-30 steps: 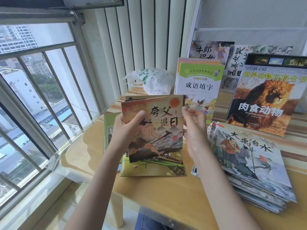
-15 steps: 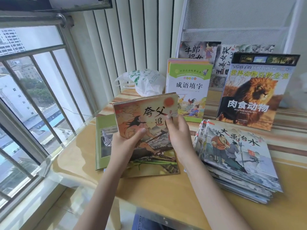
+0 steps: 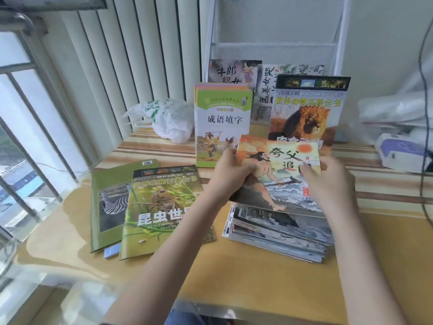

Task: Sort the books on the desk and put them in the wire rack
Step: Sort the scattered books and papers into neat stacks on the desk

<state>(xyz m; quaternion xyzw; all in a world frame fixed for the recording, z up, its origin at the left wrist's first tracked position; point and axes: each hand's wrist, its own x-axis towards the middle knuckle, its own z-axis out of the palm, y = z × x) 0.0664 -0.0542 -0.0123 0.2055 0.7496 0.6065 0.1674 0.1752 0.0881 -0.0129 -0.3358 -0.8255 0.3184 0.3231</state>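
Orange-covered picture book [image 3: 278,170] sits tilted above the stack of thin books [image 3: 278,233] on the right of the yellow surface [image 3: 234,277], its lower edge on or just over the stack. Left hand [image 3: 230,174] has its grip clamped on the book's left edge; right hand [image 3: 328,181], blurred, seems to pinch the right edge. Behind stands the white wire rack [image 3: 276,45], holding two books.
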